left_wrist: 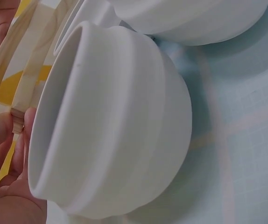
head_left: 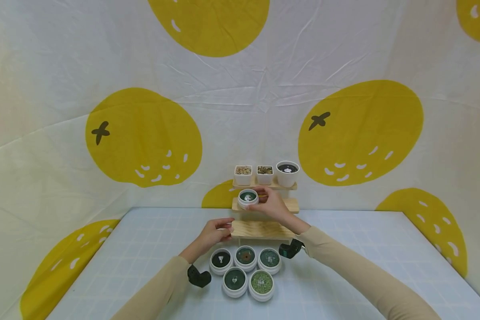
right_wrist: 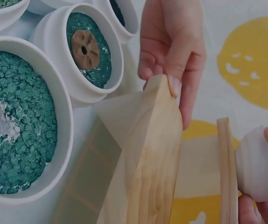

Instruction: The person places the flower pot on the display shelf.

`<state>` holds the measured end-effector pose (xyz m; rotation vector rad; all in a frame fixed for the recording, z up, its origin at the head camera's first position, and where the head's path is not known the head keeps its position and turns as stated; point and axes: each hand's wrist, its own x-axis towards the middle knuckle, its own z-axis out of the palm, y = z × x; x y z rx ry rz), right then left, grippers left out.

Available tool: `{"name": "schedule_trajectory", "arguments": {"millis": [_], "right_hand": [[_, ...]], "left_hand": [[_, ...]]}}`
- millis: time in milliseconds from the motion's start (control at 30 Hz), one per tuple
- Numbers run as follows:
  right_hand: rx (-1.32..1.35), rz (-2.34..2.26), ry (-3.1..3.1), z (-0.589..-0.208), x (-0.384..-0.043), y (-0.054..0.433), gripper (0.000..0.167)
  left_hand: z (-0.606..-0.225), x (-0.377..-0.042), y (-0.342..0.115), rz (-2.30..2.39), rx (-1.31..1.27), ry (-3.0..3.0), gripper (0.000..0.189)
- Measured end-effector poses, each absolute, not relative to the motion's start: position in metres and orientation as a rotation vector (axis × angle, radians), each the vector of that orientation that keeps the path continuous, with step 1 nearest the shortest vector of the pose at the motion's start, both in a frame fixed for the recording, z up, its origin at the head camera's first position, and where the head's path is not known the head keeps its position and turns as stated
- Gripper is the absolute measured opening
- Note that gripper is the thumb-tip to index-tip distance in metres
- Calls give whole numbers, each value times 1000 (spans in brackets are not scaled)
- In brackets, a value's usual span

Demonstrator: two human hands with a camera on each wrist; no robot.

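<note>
Fingers of R hand [head_left: 271, 204] pinch wht pot [head_left: 248, 198] w/ green fill at L end of wood mid tier [head_left: 292, 206]; those of L hand [head_left: 212, 234] pinch L end of btm tier [head_left: 262, 230]. 5 other pots [head_left: 234, 281] on bench [head_left: 344, 235].

- No lettering, label, brand or number can be read.
- Head view, just past nine o'clock: a dark X-shaped mark [head_left: 100, 133] on a printed yellow shape [head_left: 144, 138].
- Head view, two o'clock: a second dark X-shaped mark [head_left: 319, 120] on another yellow shape [head_left: 362, 133].
- Right wrist view, two o'clock: part of such a mark, cut by the edge.
</note>
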<state>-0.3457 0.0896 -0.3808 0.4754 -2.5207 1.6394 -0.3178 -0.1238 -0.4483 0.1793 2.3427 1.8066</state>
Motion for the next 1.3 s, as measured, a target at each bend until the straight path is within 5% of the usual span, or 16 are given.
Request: {"name": "schedule_trajectory", "arguments": {"millis": [1300], "right_hand": [[434, 1673, -2447, -380, -342, 80, 52]], "left_hand": [[-449, -319, -122, 1823, 152, 2353, 39]]}}
